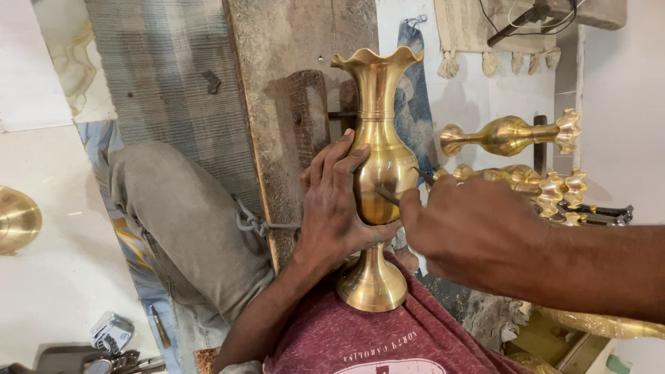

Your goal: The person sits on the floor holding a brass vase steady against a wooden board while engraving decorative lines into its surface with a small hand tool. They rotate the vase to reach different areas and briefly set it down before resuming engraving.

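Brass vase braced on the lap, tool pressed to its belly

The vase (377, 173) stands foot-down on the red shirt (388, 339); the left hand (336, 208) wraps its belly, and the right hand (471, 232) pinches a thin metal tool (388, 196) against it. Polished brass looks heavy, stiff and slippery, so the narrow waist seems the surest hold. More brass vases (512, 135) lie beyond.

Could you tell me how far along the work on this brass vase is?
Done: the vase is fully shaped, its surface smooth and plain. In hand: the left hand steadies it while the right hand presses a thin tool against the belly. Left: no pattern shows yet.
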`<state>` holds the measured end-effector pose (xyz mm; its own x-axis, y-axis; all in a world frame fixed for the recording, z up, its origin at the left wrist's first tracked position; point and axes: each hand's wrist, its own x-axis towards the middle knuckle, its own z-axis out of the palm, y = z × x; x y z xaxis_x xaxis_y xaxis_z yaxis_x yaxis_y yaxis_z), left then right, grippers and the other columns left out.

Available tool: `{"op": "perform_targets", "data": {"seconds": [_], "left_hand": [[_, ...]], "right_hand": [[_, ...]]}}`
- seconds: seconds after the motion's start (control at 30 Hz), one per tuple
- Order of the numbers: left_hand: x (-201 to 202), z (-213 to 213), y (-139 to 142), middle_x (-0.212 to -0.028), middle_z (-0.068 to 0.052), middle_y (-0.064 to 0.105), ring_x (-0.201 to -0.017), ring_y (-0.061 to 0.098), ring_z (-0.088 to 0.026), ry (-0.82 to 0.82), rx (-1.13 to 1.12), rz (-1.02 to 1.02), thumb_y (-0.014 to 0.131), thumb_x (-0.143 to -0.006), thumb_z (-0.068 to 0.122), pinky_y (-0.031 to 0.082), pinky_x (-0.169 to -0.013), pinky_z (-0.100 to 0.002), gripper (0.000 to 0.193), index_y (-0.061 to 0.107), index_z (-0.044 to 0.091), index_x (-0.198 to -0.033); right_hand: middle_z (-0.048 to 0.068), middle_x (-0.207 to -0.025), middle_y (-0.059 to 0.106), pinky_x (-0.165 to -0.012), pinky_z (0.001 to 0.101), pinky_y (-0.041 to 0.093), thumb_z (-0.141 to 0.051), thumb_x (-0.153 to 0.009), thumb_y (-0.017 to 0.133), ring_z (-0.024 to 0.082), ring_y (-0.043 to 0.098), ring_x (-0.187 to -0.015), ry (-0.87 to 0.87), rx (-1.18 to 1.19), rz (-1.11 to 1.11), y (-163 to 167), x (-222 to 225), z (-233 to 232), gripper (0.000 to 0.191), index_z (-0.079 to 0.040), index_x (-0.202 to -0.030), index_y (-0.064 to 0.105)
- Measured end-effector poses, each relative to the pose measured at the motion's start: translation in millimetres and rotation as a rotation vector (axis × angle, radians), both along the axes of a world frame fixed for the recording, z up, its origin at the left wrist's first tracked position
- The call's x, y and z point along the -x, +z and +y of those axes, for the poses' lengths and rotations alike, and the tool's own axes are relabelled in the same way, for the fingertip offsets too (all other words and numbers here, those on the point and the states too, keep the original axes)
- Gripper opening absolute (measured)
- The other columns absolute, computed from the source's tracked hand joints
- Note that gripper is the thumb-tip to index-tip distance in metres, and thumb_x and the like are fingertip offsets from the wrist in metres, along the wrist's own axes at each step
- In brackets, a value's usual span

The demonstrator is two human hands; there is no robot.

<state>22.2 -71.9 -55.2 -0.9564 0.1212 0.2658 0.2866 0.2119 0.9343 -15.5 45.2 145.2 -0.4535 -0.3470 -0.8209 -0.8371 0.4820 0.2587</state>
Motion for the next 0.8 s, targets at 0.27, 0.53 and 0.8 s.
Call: {"op": "perform_targets", "data": {"seconds": [0.27,0.53,0.8], "left_hand": [[-1,2,3,-0.160,-0.018,0.036,-0.147,0.038,-0.039,0.010,-0.010,0.005,0.096,-0.059,0.054,0.028,-0.120,-0.056,0.117,0.034,0.013,-0.150],[-2,4,9,-0.161,-0.016,0.038,-0.149,0.039,-0.036,0.020,0.045,0.010,0.096,-0.060,0.054,0.028,-0.122,-0.053,0.117,0.036,0.012,-0.151],[-1,4,11,-0.161,-0.018,0.038,-0.148,0.039,-0.036,0.015,0.036,0.033,0.095,-0.059,0.059,0.028,-0.124,-0.052,0.120,0.036,0.009,-0.151]], "right_hand": [[0.053,-0.101,0.063,-0.021,0.0332,0.047,-0.014,-0.094,0.050,0.019,0.064,-0.037,0.271,0.101,-0.064,5,8,14,0.047,0.012,-0.133,0.057],[0.042,-0.085,0.070,-0.020,0.0254,0.035,-0.014,-0.097,0.049,0.010,0.056,-0.031,0.672,0.150,0.027,-8,-3,50,0.040,0.012,-0.121,0.066],[0.044,-0.085,0.069,-0.021,0.0249,0.027,-0.024,-0.101,0.047,0.014,0.050,-0.024,0.993,0.307,0.048,-10,13,103,0.044,0.007,-0.121,0.070]]}}
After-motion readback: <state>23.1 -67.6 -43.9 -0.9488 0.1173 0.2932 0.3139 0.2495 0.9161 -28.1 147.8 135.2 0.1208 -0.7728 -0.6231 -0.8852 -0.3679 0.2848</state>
